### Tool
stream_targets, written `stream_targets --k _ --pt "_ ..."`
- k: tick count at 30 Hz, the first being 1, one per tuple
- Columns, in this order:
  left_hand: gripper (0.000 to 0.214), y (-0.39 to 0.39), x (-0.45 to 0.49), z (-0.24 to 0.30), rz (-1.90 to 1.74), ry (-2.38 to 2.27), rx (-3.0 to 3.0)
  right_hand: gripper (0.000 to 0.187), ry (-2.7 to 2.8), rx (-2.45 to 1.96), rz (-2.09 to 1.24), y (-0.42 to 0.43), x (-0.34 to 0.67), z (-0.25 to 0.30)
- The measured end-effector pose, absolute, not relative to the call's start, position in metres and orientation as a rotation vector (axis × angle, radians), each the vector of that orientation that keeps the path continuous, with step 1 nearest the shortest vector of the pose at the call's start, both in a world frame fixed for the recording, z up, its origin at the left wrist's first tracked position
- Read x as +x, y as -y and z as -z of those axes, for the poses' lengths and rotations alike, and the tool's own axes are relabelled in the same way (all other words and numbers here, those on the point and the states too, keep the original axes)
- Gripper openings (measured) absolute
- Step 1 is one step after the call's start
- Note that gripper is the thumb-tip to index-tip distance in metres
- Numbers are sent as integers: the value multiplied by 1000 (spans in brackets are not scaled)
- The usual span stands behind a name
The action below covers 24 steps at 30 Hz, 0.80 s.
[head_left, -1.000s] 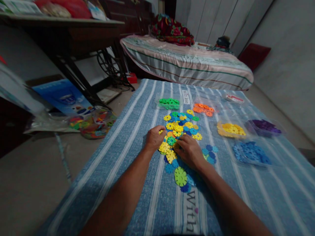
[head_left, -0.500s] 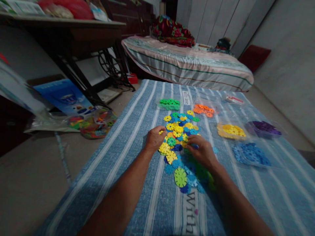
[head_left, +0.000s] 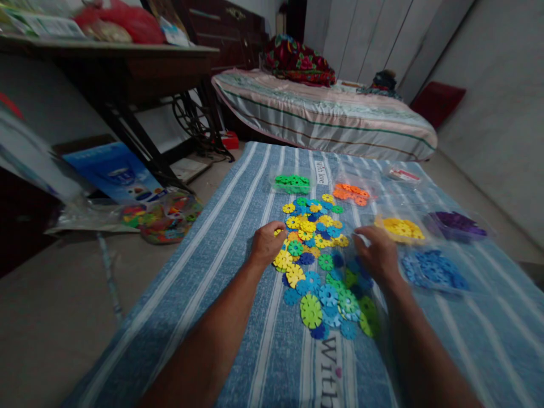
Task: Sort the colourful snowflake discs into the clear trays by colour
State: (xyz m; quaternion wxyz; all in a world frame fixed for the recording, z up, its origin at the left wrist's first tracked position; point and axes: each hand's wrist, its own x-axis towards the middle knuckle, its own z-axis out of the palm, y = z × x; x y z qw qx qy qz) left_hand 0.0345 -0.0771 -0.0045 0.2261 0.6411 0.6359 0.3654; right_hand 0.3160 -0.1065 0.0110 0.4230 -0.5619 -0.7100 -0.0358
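A loose pile of notched plastic discs (head_left: pixel 311 280) in yellow, green, blue and orange is spread over the striped cloth. My left hand (head_left: pixel 267 245) is at the pile's left edge, thumb and forefinger closed on a yellow snowflake disc (head_left: pixel 278 232). To the right of the pile, my right hand (head_left: pixel 377 254) is raised with curled fingers, close to the clear tub of yellow discs (head_left: pixel 400 229); whatever may be between the fingertips is hidden by blur. Green discs (head_left: pixel 292 183) and orange discs (head_left: pixel 351 193) sit in tubs behind the pile.
Further right are tubs of purple discs (head_left: pixel 457 222) and blue discs (head_left: pixel 433 268). A small clear box (head_left: pixel 403 174) lies at the table's far right. Beyond the table is a bed (head_left: pixel 323 116); a sewing-machine stand (head_left: pixel 191 116) and bagged toys (head_left: pixel 168 220) are at left.
My right hand has moved right, away from the pile toward the yellow tub, uncovering green and blue discs. My left hand stays at the pile's left edge.
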Motion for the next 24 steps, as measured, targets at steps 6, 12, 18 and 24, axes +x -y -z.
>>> stream_targets --k 6,12,18,24 --pt "19 78 33 3 -1017 -1737 1782 19 2117 -1208 -64 113 268 0" --pt "17 79 33 2 -1006 -1728 1764 18 2244 -1246 -118 118 253 1" --pt "17 79 33 1 -984 -1717 1775 20 2227 -1238 -179 119 250 8" --pt "24 78 30 2 -955 -1671 1809 20 2279 -1288 -144 119 251 9"
